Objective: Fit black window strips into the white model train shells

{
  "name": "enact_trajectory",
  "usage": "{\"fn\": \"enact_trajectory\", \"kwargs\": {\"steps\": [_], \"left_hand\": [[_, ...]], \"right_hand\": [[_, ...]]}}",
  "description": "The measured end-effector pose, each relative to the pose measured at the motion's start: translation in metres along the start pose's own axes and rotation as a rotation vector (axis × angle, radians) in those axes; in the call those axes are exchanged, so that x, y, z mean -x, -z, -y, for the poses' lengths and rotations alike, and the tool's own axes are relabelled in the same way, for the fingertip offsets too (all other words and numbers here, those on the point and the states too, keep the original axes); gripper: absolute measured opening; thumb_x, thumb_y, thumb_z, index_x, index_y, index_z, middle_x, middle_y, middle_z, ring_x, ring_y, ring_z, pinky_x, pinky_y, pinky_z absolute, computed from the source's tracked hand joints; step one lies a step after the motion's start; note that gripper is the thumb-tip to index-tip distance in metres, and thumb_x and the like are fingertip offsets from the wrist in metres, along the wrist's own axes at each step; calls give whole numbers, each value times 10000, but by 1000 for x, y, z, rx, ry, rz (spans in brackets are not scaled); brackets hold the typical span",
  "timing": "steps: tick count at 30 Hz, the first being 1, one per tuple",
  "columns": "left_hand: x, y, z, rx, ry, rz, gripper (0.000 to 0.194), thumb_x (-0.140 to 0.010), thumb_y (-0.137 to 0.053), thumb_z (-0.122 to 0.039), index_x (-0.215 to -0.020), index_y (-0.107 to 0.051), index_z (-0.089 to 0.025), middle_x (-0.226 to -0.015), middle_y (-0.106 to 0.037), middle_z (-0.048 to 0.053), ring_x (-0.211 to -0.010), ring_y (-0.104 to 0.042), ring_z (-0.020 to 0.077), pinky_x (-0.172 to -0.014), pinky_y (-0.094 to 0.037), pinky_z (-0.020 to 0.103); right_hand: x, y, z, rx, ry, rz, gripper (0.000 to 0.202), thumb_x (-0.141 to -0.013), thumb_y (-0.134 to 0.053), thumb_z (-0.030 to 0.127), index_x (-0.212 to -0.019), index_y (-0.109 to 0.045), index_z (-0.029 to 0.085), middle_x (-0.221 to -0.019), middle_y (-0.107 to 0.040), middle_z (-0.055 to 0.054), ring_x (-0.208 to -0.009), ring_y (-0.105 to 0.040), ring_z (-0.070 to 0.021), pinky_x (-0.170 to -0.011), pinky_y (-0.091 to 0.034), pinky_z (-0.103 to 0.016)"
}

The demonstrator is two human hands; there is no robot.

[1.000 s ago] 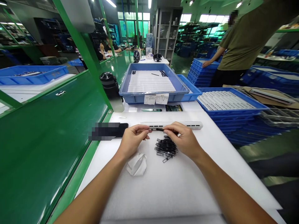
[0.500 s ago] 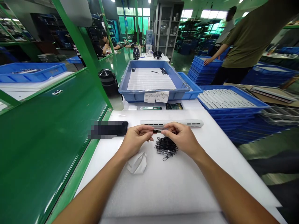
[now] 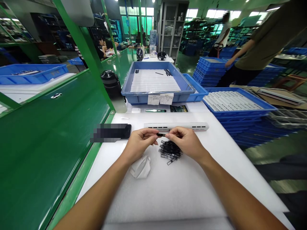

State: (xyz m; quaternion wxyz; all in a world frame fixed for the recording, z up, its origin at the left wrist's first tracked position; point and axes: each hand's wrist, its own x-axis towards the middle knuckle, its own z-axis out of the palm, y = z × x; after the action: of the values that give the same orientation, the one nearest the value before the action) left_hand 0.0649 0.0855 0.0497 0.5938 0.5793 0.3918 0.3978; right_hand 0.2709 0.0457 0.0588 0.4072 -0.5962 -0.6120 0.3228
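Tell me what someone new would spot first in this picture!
Probably the left hand and right hand in the middle, pinching a small dark piece between their fingertips. Near the right hand, a messy black pile of little parts stands out on the white tabletop. Farther back sits a big blue tray with paper labels on its front.

The left hand [image 3: 139, 143] and right hand [image 3: 188, 141] are bare. Both forearms [image 3: 102, 188] are bare too, widening from slim wrists [image 3: 126, 158].
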Motion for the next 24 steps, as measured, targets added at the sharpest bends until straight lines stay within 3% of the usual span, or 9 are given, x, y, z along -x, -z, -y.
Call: {"fn": "enact_trajectory", "kwargs": {"steps": [10, 24], "left_hand": [[-1, -2, -5, 17, 22, -72, 189, -760, -785, -257, -917, -763, -154, -676, -735, 31, -632, -683, 151, -656, -551, 283], [1, -2, 3, 32, -19, -7, 220, -785, -775, -256, -981, -752, -157, -714, -749, 26, -647, -696, 144, -669, -584, 279]], "right_hand": [[-3, 1, -2, -60, 14, 28, 310, -876, -662, 495, -826, -732, 197, -734, -660, -17, -656, -554, -148, -583, -421, -280], [-2, 0, -3, -79, -9, -2, 338, -846, -698, 518, -761, -674, 192, -681, -614, 4, -610, -517, -125, -539, -397, -262]]}}
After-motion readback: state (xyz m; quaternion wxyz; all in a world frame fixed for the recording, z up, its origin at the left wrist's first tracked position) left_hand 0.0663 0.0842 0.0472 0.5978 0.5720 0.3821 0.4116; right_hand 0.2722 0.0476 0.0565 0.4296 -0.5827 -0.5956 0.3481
